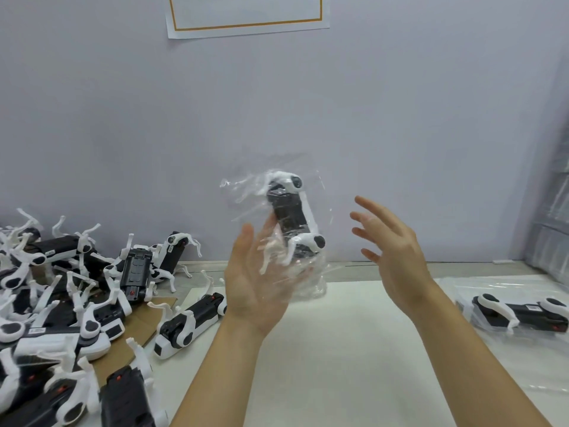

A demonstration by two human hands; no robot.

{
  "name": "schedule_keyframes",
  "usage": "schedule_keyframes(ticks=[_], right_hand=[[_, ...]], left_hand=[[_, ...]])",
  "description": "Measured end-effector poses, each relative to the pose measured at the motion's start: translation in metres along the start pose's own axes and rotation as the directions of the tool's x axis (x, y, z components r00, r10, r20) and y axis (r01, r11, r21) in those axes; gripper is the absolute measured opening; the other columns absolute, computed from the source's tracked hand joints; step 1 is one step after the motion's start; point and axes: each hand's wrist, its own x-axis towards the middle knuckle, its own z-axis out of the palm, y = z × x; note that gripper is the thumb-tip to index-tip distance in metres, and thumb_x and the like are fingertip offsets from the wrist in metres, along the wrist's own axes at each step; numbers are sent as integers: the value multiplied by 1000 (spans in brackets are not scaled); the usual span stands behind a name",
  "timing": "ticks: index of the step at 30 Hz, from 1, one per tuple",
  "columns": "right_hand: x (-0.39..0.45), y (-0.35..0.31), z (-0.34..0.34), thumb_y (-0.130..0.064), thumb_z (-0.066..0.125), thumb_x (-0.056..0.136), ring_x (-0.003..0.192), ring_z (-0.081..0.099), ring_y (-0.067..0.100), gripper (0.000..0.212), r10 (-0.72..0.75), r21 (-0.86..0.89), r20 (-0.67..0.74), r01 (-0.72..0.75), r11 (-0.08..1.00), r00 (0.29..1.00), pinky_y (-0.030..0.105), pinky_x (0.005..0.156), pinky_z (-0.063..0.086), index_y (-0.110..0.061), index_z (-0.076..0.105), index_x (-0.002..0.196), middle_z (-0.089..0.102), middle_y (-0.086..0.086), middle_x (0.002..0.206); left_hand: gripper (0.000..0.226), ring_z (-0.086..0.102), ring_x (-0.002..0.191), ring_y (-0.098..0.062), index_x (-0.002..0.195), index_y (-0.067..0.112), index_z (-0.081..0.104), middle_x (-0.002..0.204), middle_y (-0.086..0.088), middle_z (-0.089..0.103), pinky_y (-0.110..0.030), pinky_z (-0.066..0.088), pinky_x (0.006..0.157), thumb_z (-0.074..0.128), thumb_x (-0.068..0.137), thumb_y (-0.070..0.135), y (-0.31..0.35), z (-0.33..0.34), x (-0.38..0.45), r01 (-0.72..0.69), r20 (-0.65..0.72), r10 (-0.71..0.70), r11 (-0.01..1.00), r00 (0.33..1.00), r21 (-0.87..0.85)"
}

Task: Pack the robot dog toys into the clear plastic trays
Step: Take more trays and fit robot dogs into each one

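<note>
Overhead, item one: pale lilac wall (400, 103), filling the upper view, with a white sheet bearing an orange border (246, 13) fixed at top centre.

Item two: white work table (338, 349), bare at centre front, with a brown cardboard sheet (154, 312) lying at its left.

Item three: heap of loose robot dog toys (61, 303), black bodies with white legs, piled on and around the cardboard, left side.

Item four: stack of clear plastic trays (551, 211), standing at the far right edge against the wall; detail blurred.

Item five: bagged robot dog (523, 312), lying flat on clear film at the right of the table, well apart from both hands.

Item six: left hand (261, 278), palm up, fingers straight, carrying the lower end of a clear plastic bag (277, 211) from behind and below.

Item seven: right hand (397, 251), fingers spread and relaxed, beside the bag, not touching it.

Item eight: robot dog toy (292, 214), upright inside the bag, raised above the table, its lower half against the left fingers.
</note>
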Motion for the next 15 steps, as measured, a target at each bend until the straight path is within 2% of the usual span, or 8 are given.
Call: schedule_keyframes(ticks=[2, 4, 6, 12, 15], right_hand=[[0, -1, 4, -64, 65, 70, 114, 63, 3, 55, -5, -20, 134, 8, 1000, 991, 33, 90, 46, -54, 60, 124, 66, -15, 126], [1, -3, 8, -59, 69, 74, 114, 64, 7, 56, -13, -33, 239, 22, 999, 971, 33, 91, 46, -52, 58, 128, 66, -12, 126], [1, -5, 11, -52, 70, 78, 113, 65, 10, 55, -23, -31, 306, 34, 999, 952, 32, 91, 46, -48, 56, 132, 67, -8, 126], [1, -10, 13, -49, 71, 79, 111, 66, 15, 54, -30, -20, 353, 40, 999, 935, 31, 87, 48, -43, 58, 131, 68, -4, 123], [0, -10, 13, -42, 70, 82, 108, 67, 15, 49, -28, -14, 342, 35, 999, 939, 30, 85, 49, -40, 60, 130, 69, -3, 121]], left_hand=[[76, 59, 122, -42, 130, 27, 65, 135, -13, 61, -62, 49, 94, 81, 65, 60, -1, -3, -2, 71, 78, -63, 992, 995, -103], [79, 48, 133, -42, 140, 26, 55, 146, -15, 50, -68, 31, 109, 74, 73, 62, -2, -5, -2, 116, 194, -88, 983, 977, -142], [79, 42, 138, -41, 146, 26, 48, 152, -16, 42, -68, 20, 114, 69, 79, 63, -4, -7, -1, 145, 274, -95, 975, 957, -169], [84, 44, 137, -39, 147, 26, 46, 152, -16, 43, -66, 8, 118, 67, 77, 68, -6, -17, 3, 163, 295, -115, 976, 948, -143], [81, 44, 137, -41, 145, 25, 49, 151, -16, 44, -68, 14, 116, 66, 78, 68, -5, -19, 4, 165, 307, -112, 974, 945, -155]])
